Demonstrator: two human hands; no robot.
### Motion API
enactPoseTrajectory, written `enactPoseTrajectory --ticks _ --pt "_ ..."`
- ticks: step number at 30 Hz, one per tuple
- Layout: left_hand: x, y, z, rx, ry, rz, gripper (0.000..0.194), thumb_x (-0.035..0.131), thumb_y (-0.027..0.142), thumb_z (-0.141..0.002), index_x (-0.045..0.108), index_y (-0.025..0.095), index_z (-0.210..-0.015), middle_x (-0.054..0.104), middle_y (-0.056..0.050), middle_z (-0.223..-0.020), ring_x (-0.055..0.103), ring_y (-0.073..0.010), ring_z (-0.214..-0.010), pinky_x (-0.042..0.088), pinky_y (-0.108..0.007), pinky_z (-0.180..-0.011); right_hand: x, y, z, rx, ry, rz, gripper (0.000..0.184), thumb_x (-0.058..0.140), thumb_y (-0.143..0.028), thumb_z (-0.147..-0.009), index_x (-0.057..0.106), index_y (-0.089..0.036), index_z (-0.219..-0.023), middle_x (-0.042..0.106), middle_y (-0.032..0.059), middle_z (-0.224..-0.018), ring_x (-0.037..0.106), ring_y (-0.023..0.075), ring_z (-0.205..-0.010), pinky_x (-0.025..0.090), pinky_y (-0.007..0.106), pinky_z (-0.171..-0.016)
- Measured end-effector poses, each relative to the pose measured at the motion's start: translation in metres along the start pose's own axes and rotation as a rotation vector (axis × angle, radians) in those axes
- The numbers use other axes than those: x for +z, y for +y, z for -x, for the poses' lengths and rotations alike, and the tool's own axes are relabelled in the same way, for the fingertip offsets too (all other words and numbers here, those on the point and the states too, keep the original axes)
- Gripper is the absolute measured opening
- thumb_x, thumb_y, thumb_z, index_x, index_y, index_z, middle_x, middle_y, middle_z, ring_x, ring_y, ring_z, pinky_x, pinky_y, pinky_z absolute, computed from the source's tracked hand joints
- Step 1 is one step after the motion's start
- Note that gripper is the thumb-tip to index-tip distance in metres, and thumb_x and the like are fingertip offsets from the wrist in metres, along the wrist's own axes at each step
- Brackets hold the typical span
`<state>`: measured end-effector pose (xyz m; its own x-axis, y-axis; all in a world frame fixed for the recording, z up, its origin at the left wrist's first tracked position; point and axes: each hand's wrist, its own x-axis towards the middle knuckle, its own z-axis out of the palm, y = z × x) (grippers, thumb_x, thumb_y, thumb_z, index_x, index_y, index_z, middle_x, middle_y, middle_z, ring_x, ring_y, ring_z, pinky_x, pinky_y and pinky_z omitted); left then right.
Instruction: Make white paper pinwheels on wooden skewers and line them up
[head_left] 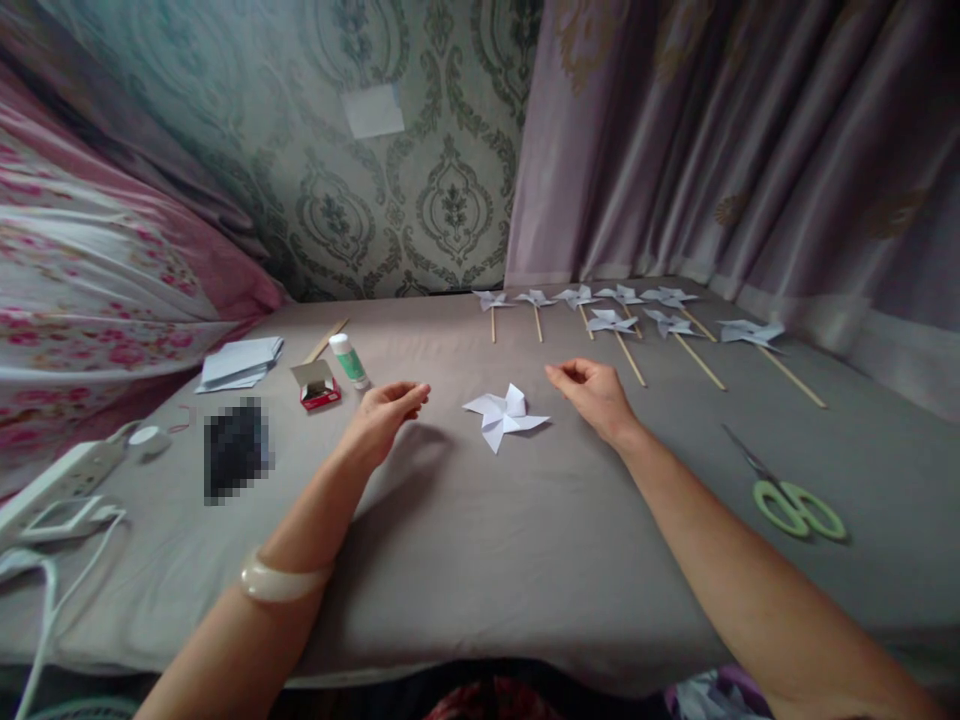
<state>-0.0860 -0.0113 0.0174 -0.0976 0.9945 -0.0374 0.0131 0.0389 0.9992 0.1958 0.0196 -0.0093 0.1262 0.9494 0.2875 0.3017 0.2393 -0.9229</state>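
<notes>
A white paper pinwheel head (505, 416) lies on the grey cloth between my hands, with no stick on it, and neither hand touches it. To its left, my left hand (386, 415) hovers above the cloth with thumb and fingers drawn together; whatever may be in them is too small to see. On the other side, my right hand (589, 392) is closed in a pinch, fingertips toward the pinwheel head; anything between them cannot be made out. Beyond my left hand stand a glue stick (348, 360) with a white cap and an opened small red box (320, 398).
Several finished pinwheels (613, 322) on wooden sticks lie at the back right. Scissors (787, 495) with green handles rest at right. On the left are a paper stack (240, 362), wooden sticks (327, 340), a blurred dark object (236, 450) and a power strip (64, 485) with cables.
</notes>
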Motion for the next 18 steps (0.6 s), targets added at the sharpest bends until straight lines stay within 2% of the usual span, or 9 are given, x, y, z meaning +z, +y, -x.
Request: enactPoseTrajectory --ticks 4,7,13,18 --pt "0.025 0.004 0.018 -0.245 -0.224 0.450 0.022 0.079 0.025 -0.062 0.062 0.013 -0.068 0.055 0.001 -0.067 0.049 -0.0059 -0.059 0.040 -0.018 -0.056 0.003 -0.013 0.006 -0.046 0.002 0.028 0.036 0.065 -0.052 -0.067 0.062 -0.016 -0.066 0.059 0.0008 -0.059 0.050 0.0127 -0.057 0.039 0.026 -0.056" --pt "0.033 0.005 0.025 -0.325 -0.310 0.645 0.015 0.075 0.019 -0.069 0.061 0.014 -0.070 0.055 0.001 -0.068 0.051 -0.0050 -0.061 0.043 -0.016 -0.059 0.008 -0.023 0.012 -0.054 -0.011 0.006 0.035 0.066 -0.052 -0.067 0.062 -0.017 -0.065 0.060 0.0011 -0.059 0.051 0.0127 -0.056 0.040 0.026 -0.055" --pt "0.039 0.002 0.032 -0.358 -0.351 0.727 0.012 0.072 0.017 -0.073 0.060 0.014 -0.071 0.055 0.001 -0.069 0.051 -0.0042 -0.061 0.044 -0.015 -0.060 0.022 -0.038 0.031 -0.148 -0.094 -0.010 0.030 0.064 -0.048 -0.073 0.063 -0.018 -0.070 0.062 0.0019 -0.062 0.053 0.0133 -0.057 0.042 0.025 -0.054" --pt "0.045 -0.003 0.036 -0.353 -0.377 0.642 0.018 0.077 0.022 -0.069 0.063 0.011 -0.070 0.057 0.000 -0.069 0.052 -0.0047 -0.061 0.043 -0.016 -0.059 0.034 -0.048 0.046 -0.373 -0.212 0.005 0.016 0.061 -0.034 -0.082 0.066 -0.019 -0.081 0.065 0.0029 -0.078 0.058 0.0129 -0.065 0.047 0.025 -0.062"
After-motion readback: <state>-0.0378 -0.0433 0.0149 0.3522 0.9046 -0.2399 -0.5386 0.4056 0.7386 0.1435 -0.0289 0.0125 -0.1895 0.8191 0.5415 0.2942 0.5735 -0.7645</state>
